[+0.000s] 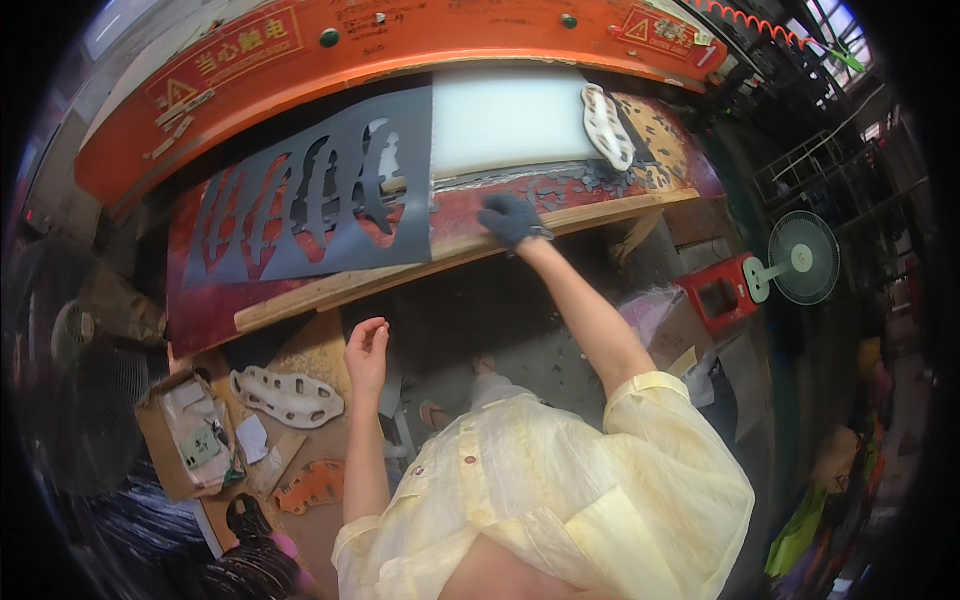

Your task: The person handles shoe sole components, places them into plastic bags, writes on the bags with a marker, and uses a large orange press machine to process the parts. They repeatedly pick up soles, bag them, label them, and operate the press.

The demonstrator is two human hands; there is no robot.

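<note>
My left hand (pixel 368 350) is bare and hangs in front of the bench, its fingers curled in toward the thumb with nothing visible between them. A dark glove covers my right hand (pixel 512 220), which is over the bench's front edge; its finger positions blur into the dark fabric. Left of that hand lies a dark grey sheet (pixel 410 235) with several long, sole-shaped cutouts. A white cutting board (pixel 505 120) lies behind my right hand. On the board's right end rests a pale, sole-shaped cutting die (pixel 606 128) with holes.
An orange machine beam (pixel 440 45) spans the back. Small dark scraps (pixel 590 180) litter the bench at right. Below left are another pale die (pixel 288 397), an orange die (pixel 310 485) and a cardboard box (pixel 165 440). A fan (pixel 803 257) stands right of a red stool-like object (pixel 718 295).
</note>
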